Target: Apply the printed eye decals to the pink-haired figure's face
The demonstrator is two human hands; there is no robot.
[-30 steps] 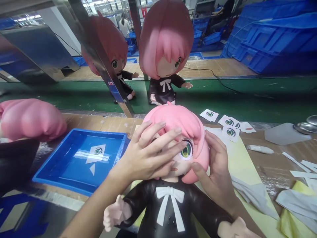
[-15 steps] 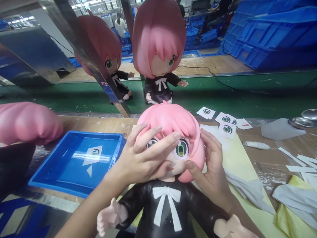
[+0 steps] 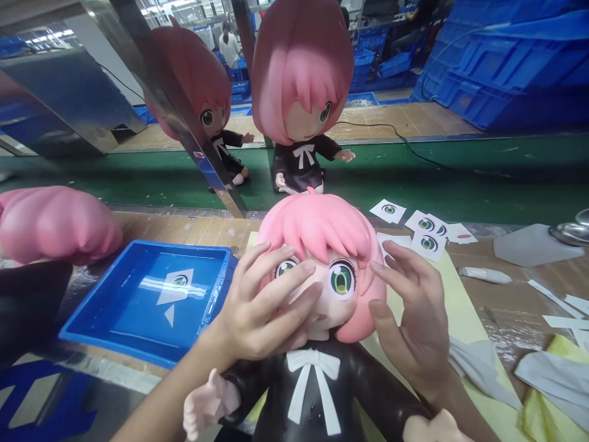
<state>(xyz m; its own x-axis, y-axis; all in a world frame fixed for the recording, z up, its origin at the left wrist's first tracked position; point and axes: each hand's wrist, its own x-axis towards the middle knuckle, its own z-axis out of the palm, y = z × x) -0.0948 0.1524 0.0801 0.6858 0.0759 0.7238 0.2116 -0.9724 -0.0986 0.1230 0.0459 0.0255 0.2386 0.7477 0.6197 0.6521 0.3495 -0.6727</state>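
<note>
A big doll (image 3: 322,258) with pink hair, green eyes and a black dress with a white bow lies on its back in front of me on a yellow sheet (image 3: 442,307). My left hand (image 3: 262,307) rests on the left side of its face, fingers spread across the cheek and below the eye. My right hand (image 3: 414,313) hovers just off the right side of the head, fingers spread and holding nothing. Both of the doll's eyes show.
A blue tray (image 3: 147,301) of water with a floating eye decal stands at the left. Eye decal sheets (image 3: 426,230) lie behind the doll. A finished doll (image 3: 301,92) sits on the green belt (image 3: 460,178); another pink head (image 3: 50,221) lies far left. Paper scraps (image 3: 547,362) litter the right.
My left hand slid down off the doll's eyes toward the cheek, uncovering both eyes. My right hand lifted away from the side of the head and opened.
</note>
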